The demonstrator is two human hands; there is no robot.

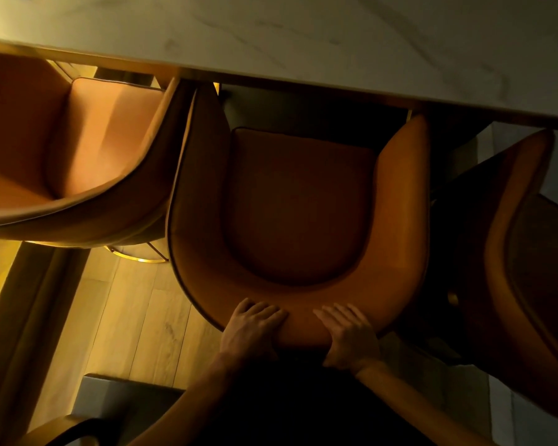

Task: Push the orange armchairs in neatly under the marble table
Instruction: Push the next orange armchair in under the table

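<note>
An orange armchair point(400, 201) stands directly below me, its arm tips just under the edge of the marble table point(303, 37). My left hand point(252, 329) and my right hand point(348, 336) both grip the top of its curved backrest, fingers draped over the rim, thumbs behind it. A second orange armchair point(87, 140) sits to the left, its arm touching the middle chair. A third orange armchair point(522, 220) stands to the right, turned at an angle.
Wooden plank floor point(126, 317) shows at lower left, lit warmly. A dark strip runs along the left side. The curved top of another piece of furniture point(78, 426) shows at the bottom left corner. Grey floor lies at the lower right.
</note>
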